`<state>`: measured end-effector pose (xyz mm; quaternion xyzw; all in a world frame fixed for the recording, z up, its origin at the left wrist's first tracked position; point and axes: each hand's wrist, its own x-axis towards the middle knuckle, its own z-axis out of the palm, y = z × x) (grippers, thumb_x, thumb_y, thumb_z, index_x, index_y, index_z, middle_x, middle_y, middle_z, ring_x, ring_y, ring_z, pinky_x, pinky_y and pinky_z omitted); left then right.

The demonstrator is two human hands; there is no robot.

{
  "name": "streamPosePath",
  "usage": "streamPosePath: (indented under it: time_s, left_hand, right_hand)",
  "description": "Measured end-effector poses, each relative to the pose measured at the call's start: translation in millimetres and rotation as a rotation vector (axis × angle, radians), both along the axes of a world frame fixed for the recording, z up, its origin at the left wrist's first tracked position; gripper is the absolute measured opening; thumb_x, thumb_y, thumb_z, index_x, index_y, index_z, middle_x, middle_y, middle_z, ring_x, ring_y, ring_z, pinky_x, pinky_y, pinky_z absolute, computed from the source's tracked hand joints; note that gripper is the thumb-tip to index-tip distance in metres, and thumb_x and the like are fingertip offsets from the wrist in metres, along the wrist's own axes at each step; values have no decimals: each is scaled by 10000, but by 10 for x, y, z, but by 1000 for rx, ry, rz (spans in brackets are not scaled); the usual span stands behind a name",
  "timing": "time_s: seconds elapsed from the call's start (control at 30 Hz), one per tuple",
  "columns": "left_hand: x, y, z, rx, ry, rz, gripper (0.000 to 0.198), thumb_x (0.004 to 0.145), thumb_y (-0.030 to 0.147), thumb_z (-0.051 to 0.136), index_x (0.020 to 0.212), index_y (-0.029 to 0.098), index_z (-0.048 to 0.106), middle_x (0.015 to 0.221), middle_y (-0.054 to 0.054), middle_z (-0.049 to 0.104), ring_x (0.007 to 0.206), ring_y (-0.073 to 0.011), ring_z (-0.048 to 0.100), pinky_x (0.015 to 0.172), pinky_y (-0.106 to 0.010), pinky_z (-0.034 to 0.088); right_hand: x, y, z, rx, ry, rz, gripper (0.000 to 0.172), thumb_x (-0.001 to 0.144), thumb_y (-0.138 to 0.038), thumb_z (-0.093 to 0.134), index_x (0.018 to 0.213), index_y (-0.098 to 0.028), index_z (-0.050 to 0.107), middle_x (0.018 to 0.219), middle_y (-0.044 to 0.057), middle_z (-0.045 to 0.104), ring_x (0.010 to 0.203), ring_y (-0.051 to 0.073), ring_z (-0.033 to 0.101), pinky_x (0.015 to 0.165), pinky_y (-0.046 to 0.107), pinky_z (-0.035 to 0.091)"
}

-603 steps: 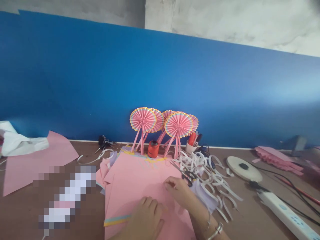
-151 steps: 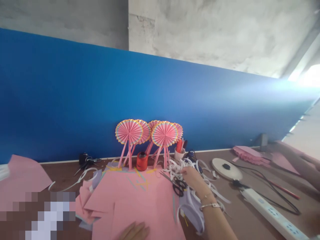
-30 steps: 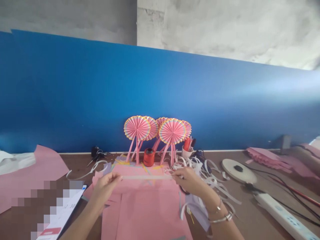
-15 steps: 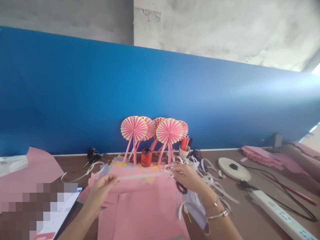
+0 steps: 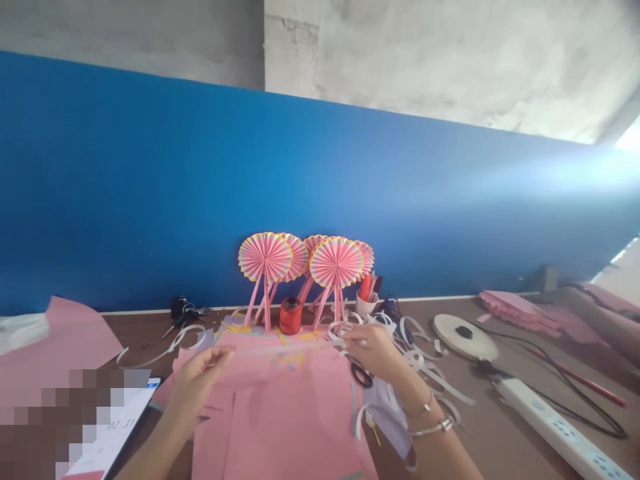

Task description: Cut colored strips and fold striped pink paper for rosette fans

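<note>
- A long pale strip (image 5: 285, 348) is stretched nearly straight in the air, in front of the red spool (image 5: 291, 317) on the wearer's side.
- The left hand (image 5: 203, 367), to the left of the spool and nearer the wearer, grips one end of the strip between thumb and fingers.
- The right hand (image 5: 373, 350), to the spool's right and slightly nearer, grips the other end in a similar pinch.
- The step in hand appears to be holding the strip drawn out between both hands; the next move seems to call for steady, level pinches, so that the strip neither sags nor twists.
- Large pink sheets (image 5: 295, 420) lie overlapping in front of the spool, beneath the strip.
- Pleated pink paper fans (image 5: 265, 257) stand on thin legs to either side of the spool.
- White curled offcuts (image 5: 445, 383) heap up to the spool's right, on the brown worktop (image 5: 475, 443).
- Five seconds earlier, the left hand rested on the sheets and the right reached into the offcuts; now both are raised, with the strip between them.
</note>
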<state>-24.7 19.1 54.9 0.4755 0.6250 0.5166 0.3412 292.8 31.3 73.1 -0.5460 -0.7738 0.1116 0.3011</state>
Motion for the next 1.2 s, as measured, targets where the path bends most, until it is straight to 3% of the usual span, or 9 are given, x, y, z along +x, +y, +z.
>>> streamPosePath:
  time_s: [0.17, 0.33, 0.57, 0.73, 0.8, 0.87, 1.0, 1.07, 1.2]
  left_hand:
    - [-28, 17, -46, -31, -31, -41, 463, 541, 613, 663, 712, 183, 658, 719, -40, 684, 756, -237, 623, 538, -253, 492]
    - [-33, 15, -73, -38, -27, -50, 449, 563, 600, 657, 717, 178, 647, 710, -26, 665, 749, -224, 609, 550, -251, 494]
    - [-75, 74, -177, 32, 12, -94, 420, 590, 589, 638, 709, 186, 634, 729, -24, 673, 814, -240, 621, 736, -297, 488]
    - [-79, 12, -112, 68, 174, -24, 373, 646, 565, 586, 731, 205, 637, 772, -30, 685, 847, -263, 617, 788, -321, 457]
    - [-54, -69, -31, 176, 287, 3, 307, 704, 515, 555, 724, 219, 633, 752, -26, 681, 811, -251, 616, 766, -320, 449]
    - [-20, -168, 68, 407, 425, 16, 224, 767, 424, 531, 706, 228, 621, 733, -21, 677, 774, -228, 613, 785, -327, 423]
    - [59, -357, 272, 927, 691, -47, 99, 799, 166, 545, 750, 225, 609, 720, -1, 679, 712, -173, 615, 823, -332, 368]
    - [102, -423, 351, 1024, 778, -76, 137, 795, 96, 541, 784, 217, 605, 710, 5, 679, 694, -162, 616, 832, -342, 350]
    - [182, -487, 432, 1067, 842, -116, 150, 820, 77, 513, 788, 197, 598, 713, -5, 680, 678, -158, 615, 829, -355, 340]
  right_hand:
    - [15, 5, -55, -31, 57, -30, 227, 775, -192, 498, 709, -206, 715, 635, 14, 669, 613, 150, 589, 589, 227, 420]
    - [11, -11, -32, -93, 75, 30, 261, 775, -158, 468, 717, -189, 721, 738, 43, 698, 696, 173, 617, 621, 240, 439]
    - [0, -13, -16, -113, 106, -17, 272, 768, -179, 469, 699, -182, 731, 521, -1, 611, 500, 131, 543, 515, 220, 402]
    - [-9, 9, -23, -154, 167, -61, 282, 734, -183, 454, 687, -159, 731, 555, 9, 635, 479, 121, 520, 491, 216, 371]
    - [2, 35, -39, -187, 246, -81, 272, 712, -207, 465, 678, -146, 728, 658, 30, 675, 487, 117, 511, 488, 224, 364]
    - [27, 60, -52, -235, 378, -94, 260, 689, -253, 490, 632, -136, 716, 696, 46, 684, 517, 125, 514, 510, 235, 371]
    - [82, 64, -30, -311, 606, -166, 270, 637, -346, 553, 504, -138, 662, 540, 39, 617, 551, 143, 501, 559, 252, 375]
    - [91, 52, -8, -329, 641, -207, 272, 611, -363, 560, 484, -140, 648, 510, 32, 592, 527, 134, 475, 544, 252, 358]
    - [92, 59, -4, -316, 552, -306, 258, 597, -342, 524, 499, -137, 647, 510, 18, 580, 468, 111, 416, 482, 243, 293]
